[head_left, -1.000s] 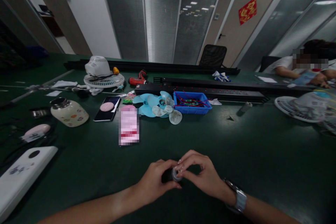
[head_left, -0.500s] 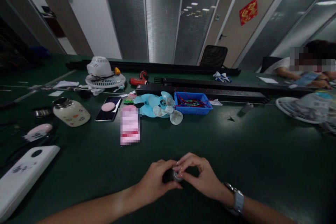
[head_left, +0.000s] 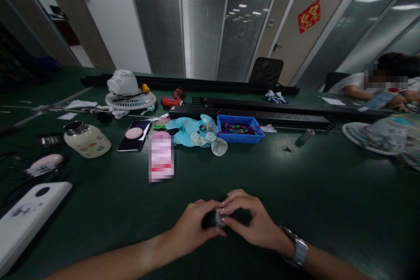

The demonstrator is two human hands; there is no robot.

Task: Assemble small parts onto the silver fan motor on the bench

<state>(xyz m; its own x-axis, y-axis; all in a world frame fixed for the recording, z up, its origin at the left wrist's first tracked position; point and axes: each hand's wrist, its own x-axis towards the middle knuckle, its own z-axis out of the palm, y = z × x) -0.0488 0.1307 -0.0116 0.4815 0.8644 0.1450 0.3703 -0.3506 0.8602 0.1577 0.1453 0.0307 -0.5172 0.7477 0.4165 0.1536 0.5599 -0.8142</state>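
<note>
Near the table's front edge, my left hand (head_left: 193,224) curls around a small dark cylinder with a grey round end (head_left: 220,218). Its end faces right, and most of its body is hidden by my fingers. My right hand (head_left: 251,218), with a watch (head_left: 298,247) on the wrist, has its thumb and fingertips pressed at that grey end. Whether a separate small part sits between those fingertips is too small to tell. Both hands are close together, fingertips nearly meeting over the cylinder.
Beyond my hands lie a pink packet (head_left: 161,157), blue fan blades (head_left: 187,133) and a blue bin (head_left: 243,138) of wired parts. At left are a bottle (head_left: 88,141) and a white case (head_left: 29,223). Another cylinder (head_left: 306,136) and a fan (head_left: 377,135) stand right. A person sits far right.
My right fingers have shifted slightly at the grey end, showing more of it. My left hand keeps its hold, and the whole view has moved a little.
</note>
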